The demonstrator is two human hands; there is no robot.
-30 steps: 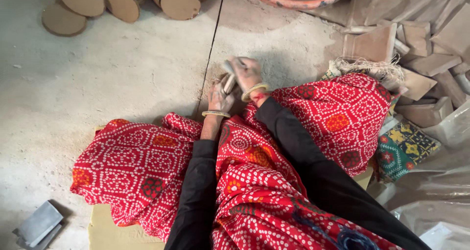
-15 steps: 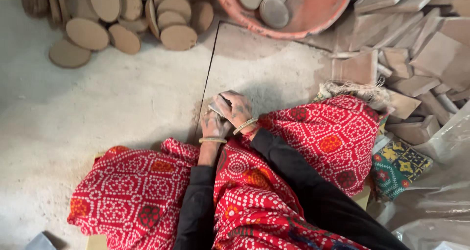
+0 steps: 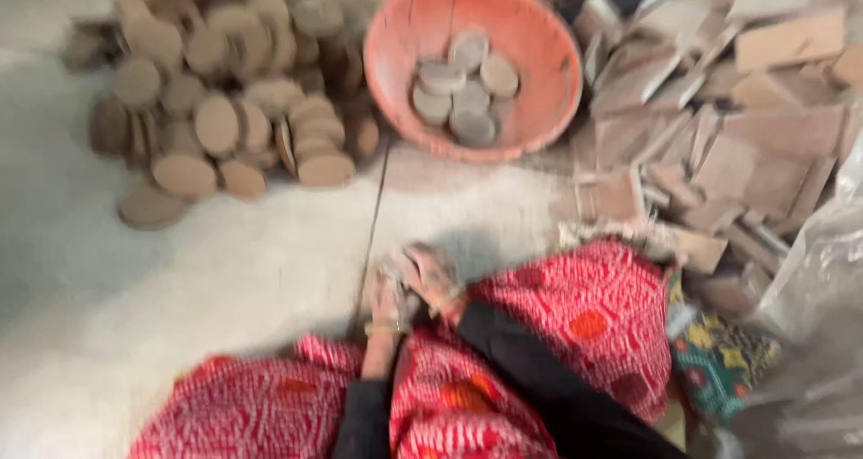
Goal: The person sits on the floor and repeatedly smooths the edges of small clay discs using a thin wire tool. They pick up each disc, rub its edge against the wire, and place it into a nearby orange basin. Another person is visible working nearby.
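The picture is blurred by motion. My left hand and my right hand are pressed together just above my lap, low over the dusty floor. Each wrist wears a bangle, and the sleeves are black. The fingers are curled against each other, and the blur hides whether anything lies between them. A red patterned cloth covers my knees beneath the hands. Beyond the hands stands an orange basin holding several grey round discs.
A heap of brown round discs lies on the floor at the far left. Flat rectangular brown slabs are piled at the right. A floor seam runs from the basin toward my hands. Clear plastic sheeting bulges at the right edge.
The view has tilted upward, so the basin and disc heap now show fully. My hands have stayed together in front of my lap; the pale piece seen between them earlier no longer shows.
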